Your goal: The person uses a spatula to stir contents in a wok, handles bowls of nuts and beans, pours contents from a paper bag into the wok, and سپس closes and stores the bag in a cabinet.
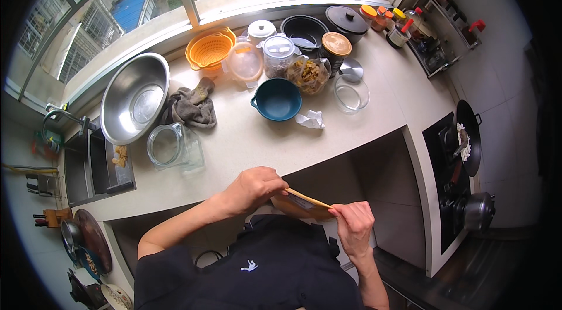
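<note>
Between my two hands hangs a tan packet (307,205), close in front of my dark shirt, with a pale label on its face. My left hand (260,187) pinches one end of its upper edge. At the other end, the fingers of my right hand (354,223) grip the same edge. The packet is seen almost edge-on, so its contents are hidden. Beyond my hands on the worktop (246,147) stands a dark teal bowl (278,101). Crumpled white paper (311,120) lies beside the bowl.
Left are a glass jar (175,147), a grey cloth (193,106), a steel basin (136,97) and a sink (101,161). A bag of dried food (309,74), an orange colander (210,49) and a glass bowl (351,94) stand farther back. A wok (472,134) sits on the right-hand stove (450,218).
</note>
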### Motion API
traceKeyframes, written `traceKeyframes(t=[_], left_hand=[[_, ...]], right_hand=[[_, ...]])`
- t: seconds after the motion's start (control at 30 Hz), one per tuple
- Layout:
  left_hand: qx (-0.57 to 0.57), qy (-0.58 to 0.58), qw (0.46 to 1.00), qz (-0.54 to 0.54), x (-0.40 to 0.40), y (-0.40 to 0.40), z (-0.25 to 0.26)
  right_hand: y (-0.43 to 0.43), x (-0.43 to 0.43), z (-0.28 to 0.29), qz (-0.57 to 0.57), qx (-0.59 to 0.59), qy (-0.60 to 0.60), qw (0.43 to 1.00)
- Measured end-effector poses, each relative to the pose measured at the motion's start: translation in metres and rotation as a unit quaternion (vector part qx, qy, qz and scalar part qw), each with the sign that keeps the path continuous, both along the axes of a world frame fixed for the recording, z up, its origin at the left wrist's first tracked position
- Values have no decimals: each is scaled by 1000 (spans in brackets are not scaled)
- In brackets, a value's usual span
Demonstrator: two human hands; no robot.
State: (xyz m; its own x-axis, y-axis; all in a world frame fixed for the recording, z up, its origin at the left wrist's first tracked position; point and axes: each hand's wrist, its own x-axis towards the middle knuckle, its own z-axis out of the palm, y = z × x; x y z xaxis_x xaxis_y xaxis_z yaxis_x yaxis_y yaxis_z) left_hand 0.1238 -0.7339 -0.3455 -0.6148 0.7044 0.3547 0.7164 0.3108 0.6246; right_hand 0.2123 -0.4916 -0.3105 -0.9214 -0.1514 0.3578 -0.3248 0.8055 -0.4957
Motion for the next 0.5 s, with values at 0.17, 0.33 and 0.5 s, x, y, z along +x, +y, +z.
traceKeyframes(t=[0.17, 0.33, 0.5], left_hand=[[3, -22, 1000, -14, 3, 2, -2], [25, -10, 999, -25, 0, 7, -3], [-12, -28, 998, -55, 1, 24, 6]], right_hand=[[-5, -14, 11, 34, 42, -16, 998], [-11, -25, 7, 74, 49, -35, 995], [-22, -27, -6, 91, 59, -43, 993]])
